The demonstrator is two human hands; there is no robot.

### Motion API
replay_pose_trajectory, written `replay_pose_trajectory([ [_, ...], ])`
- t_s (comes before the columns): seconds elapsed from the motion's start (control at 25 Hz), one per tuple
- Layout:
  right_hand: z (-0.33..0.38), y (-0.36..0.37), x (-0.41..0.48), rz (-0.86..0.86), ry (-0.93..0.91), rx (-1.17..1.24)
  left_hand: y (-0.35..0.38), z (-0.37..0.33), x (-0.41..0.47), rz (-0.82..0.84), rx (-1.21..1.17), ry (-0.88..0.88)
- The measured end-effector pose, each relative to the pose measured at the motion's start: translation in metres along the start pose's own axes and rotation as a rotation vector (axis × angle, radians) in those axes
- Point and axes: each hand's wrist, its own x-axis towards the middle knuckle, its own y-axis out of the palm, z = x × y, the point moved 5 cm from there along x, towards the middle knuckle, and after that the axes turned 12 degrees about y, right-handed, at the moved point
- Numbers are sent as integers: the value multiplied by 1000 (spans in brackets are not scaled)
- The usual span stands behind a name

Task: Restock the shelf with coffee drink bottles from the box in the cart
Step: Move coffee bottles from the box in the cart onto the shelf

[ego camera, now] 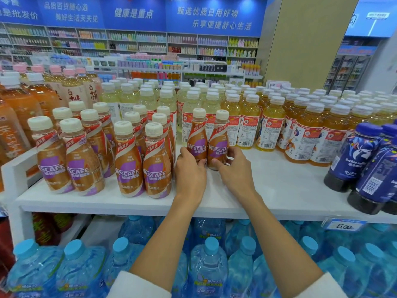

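Observation:
Two brown Nescafe coffee bottles with cream caps stand upright side by side on the white shelf [279, 190]. My left hand [190, 171] grips the base of the left bottle [197, 134]. My right hand [233, 168] grips the base of the right bottle [219, 138]. Several more Nescafe bottles [129, 166] stand in rows to the left of them. The box and cart are out of view.
Yellow tea bottles [268, 125] fill the shelf behind and to the right. Dark blue coffee bottles [352, 155] stand at the right front. Orange tea bottles [19, 108] are at the left. Large water bottles [206, 265] sit on the shelf below. A price tag [343, 225] hangs on the edge.

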Motion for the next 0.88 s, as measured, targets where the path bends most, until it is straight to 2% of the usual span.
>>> replay_pose_trajectory([
  [0.88, -1, 8, 3, -27, 7, -6, 2, 8, 6, -21, -16, 12],
])
